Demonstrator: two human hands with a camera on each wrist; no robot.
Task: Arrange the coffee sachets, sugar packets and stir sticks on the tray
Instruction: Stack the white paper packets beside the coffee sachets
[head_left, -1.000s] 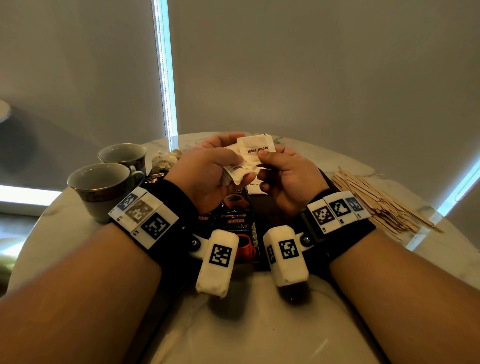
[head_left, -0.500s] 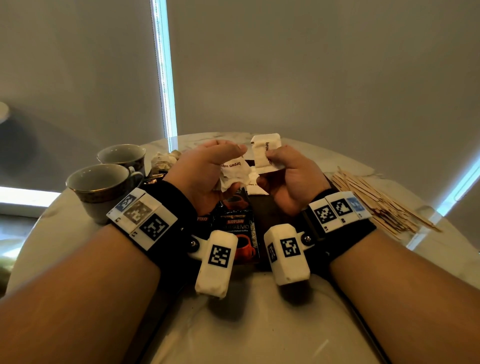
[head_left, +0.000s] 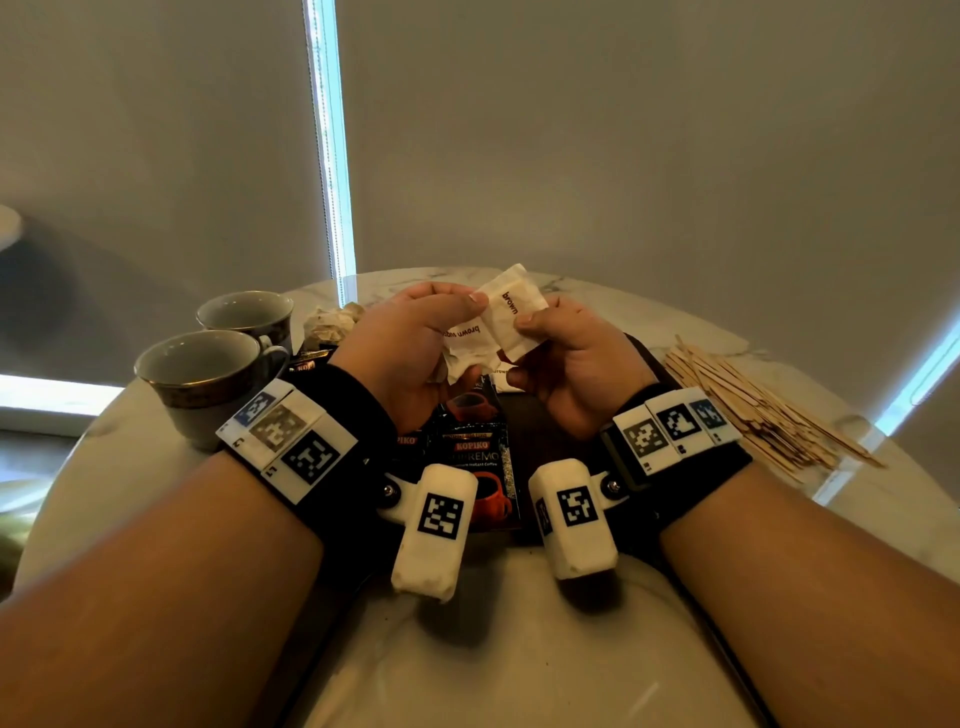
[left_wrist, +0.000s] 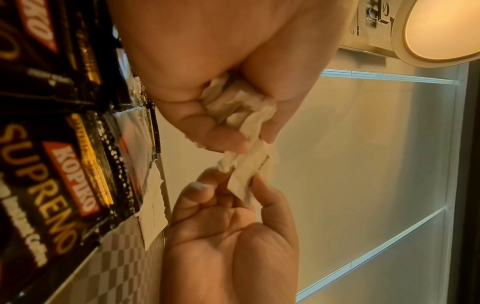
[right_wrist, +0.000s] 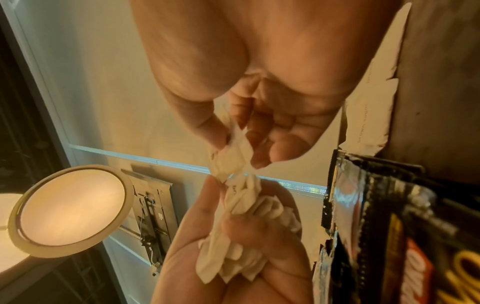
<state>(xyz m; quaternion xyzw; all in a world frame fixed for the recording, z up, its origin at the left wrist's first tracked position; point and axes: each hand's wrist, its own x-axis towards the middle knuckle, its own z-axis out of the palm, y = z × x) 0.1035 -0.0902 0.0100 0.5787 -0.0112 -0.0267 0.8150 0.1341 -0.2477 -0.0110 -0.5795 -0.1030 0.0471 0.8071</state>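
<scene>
While tray (head_left: 550, 431) mostly hidden, left hand (head_left: 410, 348) clutches sugar packets (head_left: 465, 345), right hand (head_left: 569, 364) pinches one (head_left: 514, 317).

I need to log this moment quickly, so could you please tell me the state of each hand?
Left hand: closed, gripping a crumpled bunch of sugar packets.
Right hand: closed, pinching a single brown sugar packet.

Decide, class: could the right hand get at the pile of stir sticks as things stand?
Probably yes, once freed: the stir sticks lie uncovered beside the right hand, but it is pinching a sugar packet.
</scene>
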